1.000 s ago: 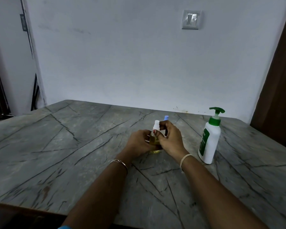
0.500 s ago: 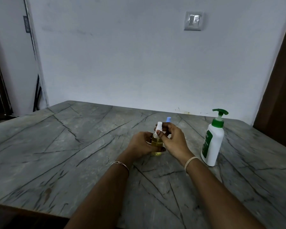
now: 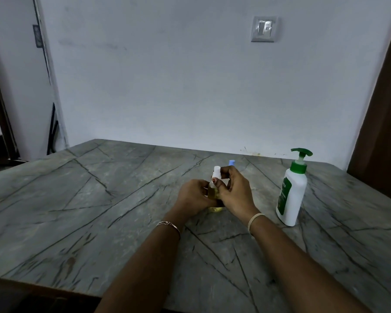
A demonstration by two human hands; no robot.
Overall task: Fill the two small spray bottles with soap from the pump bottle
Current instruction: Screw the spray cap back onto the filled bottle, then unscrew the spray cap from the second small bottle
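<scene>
- Head view: looked down over a grey veined table point(image 3: 99, 199) set against a pale wall point(image 3: 167, 86)
- Had the left hand point(image 3: 194, 196) curled round the body of a small spray bottle point(image 3: 212, 193), upright near the table's middle, with yellowish liquid inside
- Had the right hand point(image 3: 236, 194) pinching that bottle's white spray top point(image 3: 216, 172) between thumb and fingers (thumbnail painted red)
- Could not tell whether the top sat fully screwed down
- Saw only the blue cap of the second small spray bottle point(image 3: 231, 163), just behind the right hand's fingers, with everything below hidden
- Found the pump bottle point(image 3: 291, 195), white with a green pump head, upright to the right of the hands, near but apart from them
- Wore a bracelet point(image 3: 168, 224) on the left wrist, a pale band point(image 3: 254, 219) on the right
- Noted a light switch point(image 3: 264, 28) high on the wall
</scene>
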